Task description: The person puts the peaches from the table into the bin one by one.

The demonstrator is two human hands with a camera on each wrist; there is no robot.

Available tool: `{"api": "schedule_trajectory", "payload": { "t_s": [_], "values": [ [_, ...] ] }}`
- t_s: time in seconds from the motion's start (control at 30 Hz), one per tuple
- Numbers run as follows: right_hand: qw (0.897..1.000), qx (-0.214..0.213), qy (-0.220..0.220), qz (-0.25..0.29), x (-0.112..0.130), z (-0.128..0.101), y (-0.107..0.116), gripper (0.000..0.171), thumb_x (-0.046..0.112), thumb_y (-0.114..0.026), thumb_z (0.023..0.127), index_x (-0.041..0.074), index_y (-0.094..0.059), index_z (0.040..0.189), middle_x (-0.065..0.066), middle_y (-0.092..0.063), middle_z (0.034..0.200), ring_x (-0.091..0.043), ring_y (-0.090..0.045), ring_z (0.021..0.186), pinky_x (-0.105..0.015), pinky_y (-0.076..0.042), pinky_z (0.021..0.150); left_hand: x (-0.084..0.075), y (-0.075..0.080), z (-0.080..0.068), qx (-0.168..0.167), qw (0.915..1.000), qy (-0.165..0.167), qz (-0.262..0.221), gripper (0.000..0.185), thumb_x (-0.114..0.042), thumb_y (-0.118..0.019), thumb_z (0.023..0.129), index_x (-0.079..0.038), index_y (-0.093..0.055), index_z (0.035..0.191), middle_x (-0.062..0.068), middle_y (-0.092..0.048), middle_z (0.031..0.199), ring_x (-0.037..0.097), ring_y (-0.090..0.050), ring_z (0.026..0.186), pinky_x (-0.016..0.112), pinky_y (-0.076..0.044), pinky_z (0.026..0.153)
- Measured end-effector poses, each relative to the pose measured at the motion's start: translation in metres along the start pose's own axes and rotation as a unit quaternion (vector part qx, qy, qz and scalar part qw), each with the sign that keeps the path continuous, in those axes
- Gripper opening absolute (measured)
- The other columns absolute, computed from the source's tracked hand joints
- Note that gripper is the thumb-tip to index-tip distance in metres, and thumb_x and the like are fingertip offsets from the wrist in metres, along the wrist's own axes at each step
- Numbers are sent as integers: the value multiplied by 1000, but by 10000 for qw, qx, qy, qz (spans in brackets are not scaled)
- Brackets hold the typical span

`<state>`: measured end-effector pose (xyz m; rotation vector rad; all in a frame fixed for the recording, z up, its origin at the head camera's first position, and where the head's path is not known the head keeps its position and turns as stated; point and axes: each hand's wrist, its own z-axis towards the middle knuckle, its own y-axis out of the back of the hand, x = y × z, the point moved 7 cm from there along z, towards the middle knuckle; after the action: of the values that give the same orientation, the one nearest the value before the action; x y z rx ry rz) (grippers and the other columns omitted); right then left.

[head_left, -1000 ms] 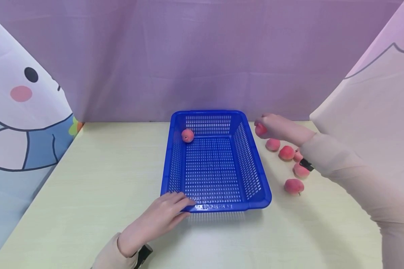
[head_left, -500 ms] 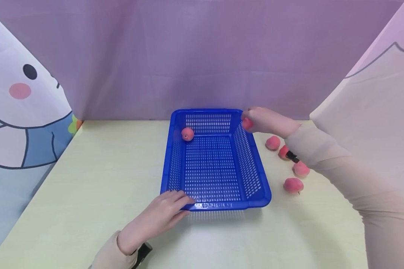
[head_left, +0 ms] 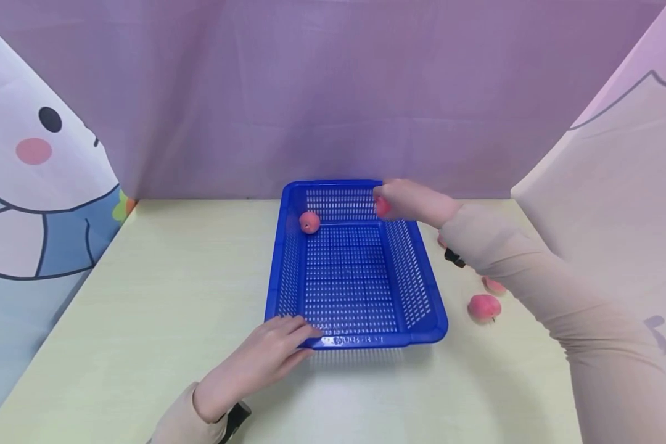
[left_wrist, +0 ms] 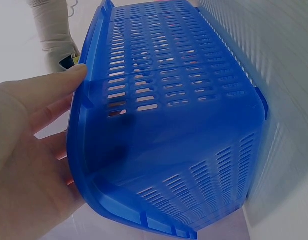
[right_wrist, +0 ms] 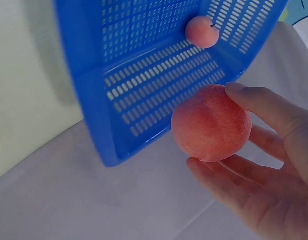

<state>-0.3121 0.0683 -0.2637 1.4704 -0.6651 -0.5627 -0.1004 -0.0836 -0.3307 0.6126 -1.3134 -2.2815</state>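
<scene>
A blue slotted plastic basket stands on the pale table. One pink peach lies in its far left corner. My right hand hovers over the basket's far right corner and grips a second peach between thumb and fingers. My left hand rests flat against the basket's near left corner, fingers straight along the rim.
More peaches lie on the table to the right of the basket, partly hidden by my right sleeve. Purple cloth forms the back wall, with printed curtains on both sides. Bare tabletop stretches left of the basket.
My right hand has carried a peach leftward from the row beside the basket to above its far right corner. The left hand and the basket have stayed put.
</scene>
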Motion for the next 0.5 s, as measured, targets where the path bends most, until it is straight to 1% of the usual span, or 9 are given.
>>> {"api": "schedule_trajectory", "payload": {
  "t_s": [0.13, 0.27, 0.4, 0.5],
  "values": [
    [9999, -28, 137, -15, 9, 8, -4, 13, 7, -61, 75, 1, -61, 86, -10, -55, 77, -24, -50, 72, -34, -45, 63, 0, 0, 0, 8, 10000, 18, -9, 23, -14, -69, 74, -10, -61, 95, -3, -59, 84, 10, -55, 75, 24, -46, 67],
    [9997, -18, 241, -36, 19, 17, -9, 17, 6, -62, 75, -1, -62, 91, -13, -58, 82, -25, -54, 76, -34, -47, 67, 0, 0, 0, 13, 10000, 41, -9, 24, -14, -70, 74, -10, -62, 96, -3, -59, 85, 10, -55, 76, 25, -46, 68],
    [9997, 206, 101, -13, 26, 24, -14, 27, 6, -64, 76, -1, -61, 102, -16, -59, 94, -27, -56, 86, -35, -48, 76, 0, 0, -1, 54, 9999, 88, -26, 24, -14, -70, 74, -10, -62, 96, -3, -60, 85, 10, -56, 76, 26, -46, 68],
    [9992, 398, -33, 8, 30, 28, -19, 30, 7, -64, 77, 0, -60, 106, -15, -59, 98, -26, -55, 91, -34, -47, 79, 0, 0, -1, 75, 9999, 105, -20, 24, -14, -70, 73, -10, -62, 96, -3, -60, 85, 10, -56, 76, 26, -46, 68]
  ]
}}
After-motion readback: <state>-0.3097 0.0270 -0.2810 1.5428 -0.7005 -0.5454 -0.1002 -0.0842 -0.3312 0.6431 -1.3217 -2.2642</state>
